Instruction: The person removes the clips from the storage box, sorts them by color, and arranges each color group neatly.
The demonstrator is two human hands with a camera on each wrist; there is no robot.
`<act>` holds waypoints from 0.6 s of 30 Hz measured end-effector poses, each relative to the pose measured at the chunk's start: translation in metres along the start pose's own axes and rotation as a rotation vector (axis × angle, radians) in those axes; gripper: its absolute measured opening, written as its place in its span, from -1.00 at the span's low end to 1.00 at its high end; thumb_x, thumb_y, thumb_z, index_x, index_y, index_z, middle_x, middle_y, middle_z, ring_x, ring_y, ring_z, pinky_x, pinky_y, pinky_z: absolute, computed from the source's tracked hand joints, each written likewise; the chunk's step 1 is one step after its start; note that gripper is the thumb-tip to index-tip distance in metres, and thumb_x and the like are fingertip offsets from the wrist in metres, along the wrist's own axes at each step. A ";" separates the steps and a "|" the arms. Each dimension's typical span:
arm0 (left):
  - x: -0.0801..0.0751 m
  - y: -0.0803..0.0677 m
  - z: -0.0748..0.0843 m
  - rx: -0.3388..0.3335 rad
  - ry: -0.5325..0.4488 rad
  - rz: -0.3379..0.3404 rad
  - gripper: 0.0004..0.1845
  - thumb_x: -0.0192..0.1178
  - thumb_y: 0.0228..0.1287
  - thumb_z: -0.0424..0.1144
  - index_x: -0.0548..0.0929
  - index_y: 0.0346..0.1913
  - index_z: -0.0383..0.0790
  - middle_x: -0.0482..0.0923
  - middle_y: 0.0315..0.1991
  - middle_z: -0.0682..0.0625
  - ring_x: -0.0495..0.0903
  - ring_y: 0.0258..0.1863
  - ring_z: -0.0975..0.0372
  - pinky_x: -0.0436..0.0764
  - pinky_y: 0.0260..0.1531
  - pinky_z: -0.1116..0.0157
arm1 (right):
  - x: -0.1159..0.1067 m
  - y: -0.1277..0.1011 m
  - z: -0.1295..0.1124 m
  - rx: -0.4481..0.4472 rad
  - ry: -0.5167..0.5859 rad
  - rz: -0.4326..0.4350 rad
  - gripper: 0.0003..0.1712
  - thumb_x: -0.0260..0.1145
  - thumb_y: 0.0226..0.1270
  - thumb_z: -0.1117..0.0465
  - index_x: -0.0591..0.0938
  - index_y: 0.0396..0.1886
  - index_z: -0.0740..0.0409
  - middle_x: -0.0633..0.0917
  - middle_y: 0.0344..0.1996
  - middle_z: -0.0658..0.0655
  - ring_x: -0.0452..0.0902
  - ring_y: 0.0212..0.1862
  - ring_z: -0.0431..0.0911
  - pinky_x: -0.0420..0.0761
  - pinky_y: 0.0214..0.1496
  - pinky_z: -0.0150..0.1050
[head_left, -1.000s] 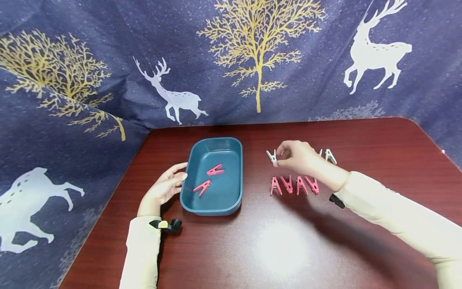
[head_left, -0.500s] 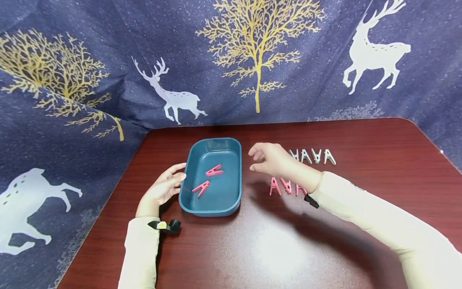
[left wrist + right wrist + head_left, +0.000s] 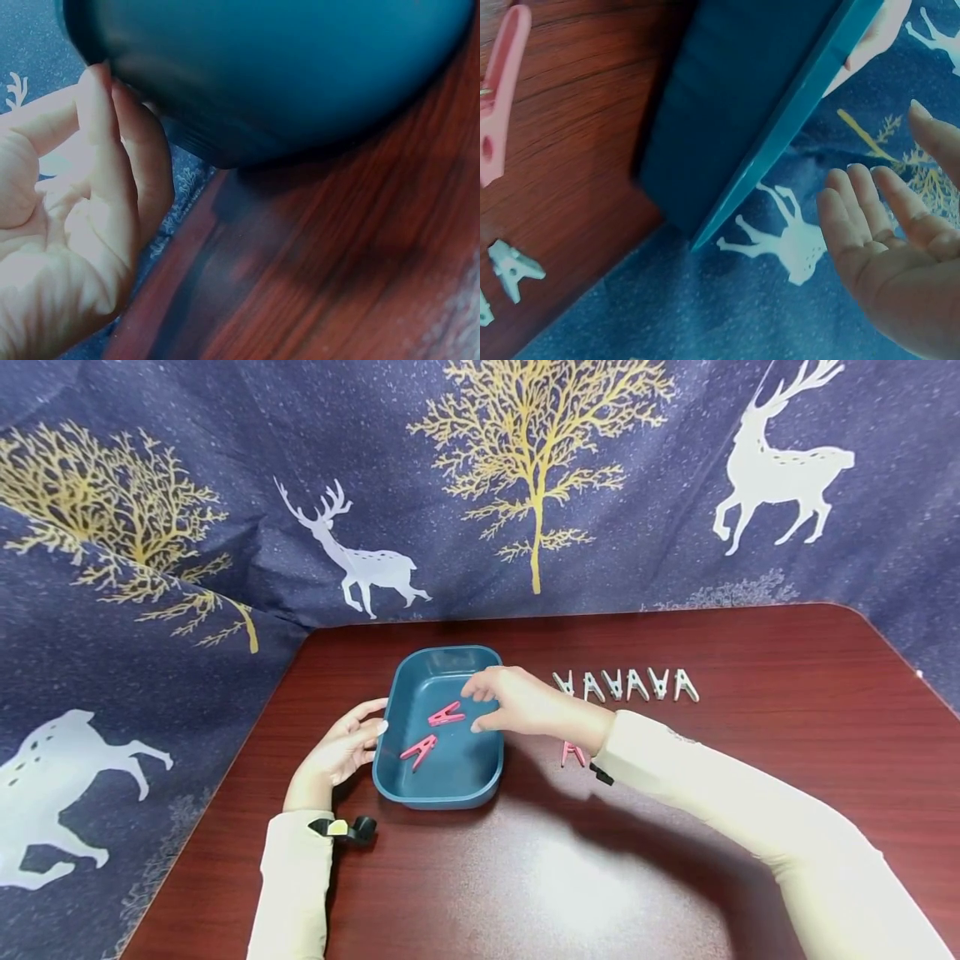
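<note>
A teal tray (image 3: pixel 480 777) sits on the dark red table (image 3: pixel 600 860) with two pink clothespins (image 3: pixel 447 714) inside. My left hand (image 3: pixel 360 735) rests against the tray's left wall, its straight fingers (image 3: pixel 112 150) touching the tray (image 3: pixel 262 75). My right hand (image 3: pixel 480 706) hovers over the tray's right half, relaxed and holding nothing. In the right wrist view its palm (image 3: pixel 885 240) is bare beside the tray wall (image 3: pixel 742 112). A row of several white clothespins (image 3: pixel 626 683) lies to the right. Pink clothespins (image 3: pixel 572 753) lie mostly hidden under my right wrist.
A blue cloth (image 3: pixel 480 485) printed with deer and gold trees hangs behind and to the left of the table. In the right wrist view a pink clothespin (image 3: pixel 499 90) and a white one (image 3: pixel 514 270) lie on the wood.
My right hand let go of a white clothespin at the left end of the white row, then moved left over the tray. The left hand has stayed on the tray.
</note>
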State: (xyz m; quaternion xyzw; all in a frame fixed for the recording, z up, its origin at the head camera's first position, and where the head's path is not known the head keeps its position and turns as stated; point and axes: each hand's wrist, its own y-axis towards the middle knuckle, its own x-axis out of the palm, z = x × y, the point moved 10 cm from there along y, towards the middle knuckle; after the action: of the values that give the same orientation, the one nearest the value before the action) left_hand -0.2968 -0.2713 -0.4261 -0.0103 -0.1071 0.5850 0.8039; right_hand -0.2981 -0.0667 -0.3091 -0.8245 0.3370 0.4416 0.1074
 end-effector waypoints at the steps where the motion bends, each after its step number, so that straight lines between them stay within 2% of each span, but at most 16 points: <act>1: 0.000 0.000 0.000 -0.007 -0.002 0.003 -0.58 -0.16 0.44 -0.49 0.21 0.30 -0.19 0.61 -0.14 0.03 0.66 -0.21 0.25 0.66 -0.23 0.29 | 0.004 0.003 -0.002 -0.001 -0.001 -0.021 -0.51 0.45 0.10 0.22 0.58 0.04 0.28 0.67 -0.09 0.19 0.59 0.00 0.03 0.55 0.08 -0.14; 8: -0.013 0.006 -0.010 -0.004 0.024 0.037 -0.60 -0.15 0.45 -0.47 0.29 0.25 -0.04 0.60 -0.14 0.06 0.66 -0.20 0.27 0.66 -0.23 0.28 | 0.029 0.021 -0.016 -0.078 -0.054 -0.148 -0.48 0.48 0.06 0.25 0.58 0.07 0.23 0.65 -0.05 0.14 0.55 0.04 0.01 0.53 0.12 -0.19; 13: -0.009 0.004 -0.007 -0.005 0.024 0.033 -0.60 -0.16 0.46 -0.47 0.29 0.25 -0.05 0.61 -0.15 0.07 0.66 -0.20 0.27 0.65 -0.23 0.29 | 0.044 0.027 -0.021 -0.090 -0.083 -0.218 -0.46 0.47 0.08 0.25 0.57 0.10 0.21 0.63 -0.02 0.14 0.53 0.05 -0.01 0.54 0.10 -0.23; 18: 0.000 -0.001 0.001 -0.018 0.014 0.024 -0.58 -0.14 0.44 -0.47 0.22 0.30 -0.17 0.61 -0.16 0.05 0.66 -0.21 0.28 0.65 -0.23 0.30 | 0.059 0.034 -0.024 -0.103 -0.092 -0.282 -0.46 0.45 0.12 0.20 0.56 0.12 0.22 0.62 -0.02 0.18 0.52 0.05 -0.01 0.54 0.09 -0.23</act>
State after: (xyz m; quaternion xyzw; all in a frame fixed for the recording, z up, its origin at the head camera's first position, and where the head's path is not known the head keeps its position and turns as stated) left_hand -0.2962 -0.2717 -0.4249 -0.0227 -0.1066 0.5937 0.7973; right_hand -0.2818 -0.1307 -0.3387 -0.8470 0.1896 0.4762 0.1412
